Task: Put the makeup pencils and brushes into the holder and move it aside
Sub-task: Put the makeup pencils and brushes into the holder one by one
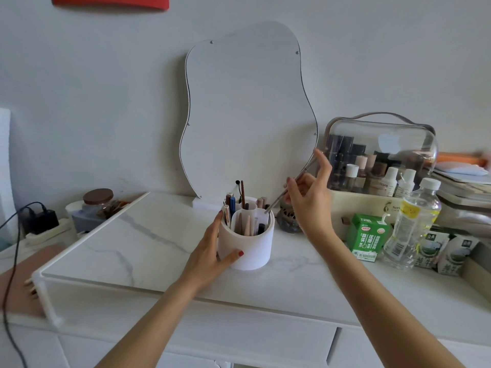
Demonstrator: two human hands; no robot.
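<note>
A white round holder with several compartments stands on the marble tabletop, in front of the mirror. Several pencils and brushes stand upright in it. My left hand wraps around the holder's left side, thumb across its front. My right hand is above and to the right of the holder, pinching a thin silver-handled brush. The brush is tilted, with its lower end inside the holder's right rear compartment.
A wavy mirror leans on the wall behind the holder. At the right are a clear cosmetics case, a green carton, a water bottle and a small patterned jar. At the left are a lidded jar and a charger with cable.
</note>
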